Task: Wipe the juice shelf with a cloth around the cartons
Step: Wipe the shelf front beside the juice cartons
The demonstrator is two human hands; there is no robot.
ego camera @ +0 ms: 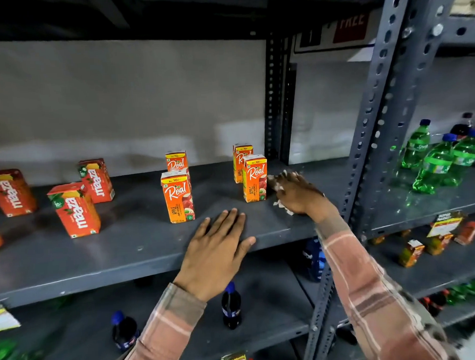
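Note:
The grey metal juice shelf (125, 247) carries several small cartons. Orange "Real" apple cartons stand in two pairs: one pair mid-shelf (177, 196) and one pair further right (254, 178). Red "Maaza" cartons (75, 210) stand to the left. My right hand (299, 193) presses a crumpled white cloth (282, 206) flat on the shelf, just right of the right-hand Real carton and nearly touching it. My left hand (220, 248) lies flat with fingers spread on the shelf's front edge, in front of the gap between the two Real pairs, holding nothing.
A perforated grey upright post (375, 124) rises just right of my right arm. Beyond it, green soda bottles (437, 163) stand on the neighbouring shelf. Dark cola bottles (231, 306) sit on the lower shelf beneath my left arm. More small cartons (411, 252) lie lower right.

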